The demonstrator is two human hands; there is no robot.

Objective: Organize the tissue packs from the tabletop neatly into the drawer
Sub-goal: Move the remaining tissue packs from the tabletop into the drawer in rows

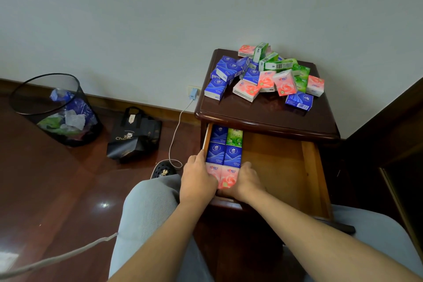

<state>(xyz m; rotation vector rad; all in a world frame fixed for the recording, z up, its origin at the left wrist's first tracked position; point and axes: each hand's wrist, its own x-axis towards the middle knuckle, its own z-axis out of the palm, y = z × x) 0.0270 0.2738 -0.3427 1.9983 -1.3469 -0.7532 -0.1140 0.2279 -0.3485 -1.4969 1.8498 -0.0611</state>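
A dark wooden nightstand (267,112) carries a loose heap of tissue packs (263,73) in blue, pink and green. Its drawer (286,167) stands pulled out. Along the drawer's left side lie two tidy columns of packs: blue and green at the back, two blue in the middle, two pink packs (223,176) at the front. My left hand (198,178) presses against the left pink pack, thumb on the drawer's left wall. My right hand (246,182) presses against the right pink pack from the other side, fingers curled down beside it.
A black mesh bin (57,110) with crumpled wrappers stands at the left wall. A black paper bag (135,135) sits on the floor beside a charger cable (176,130). The drawer's right two thirds show bare wood. My knees flank the nightstand.
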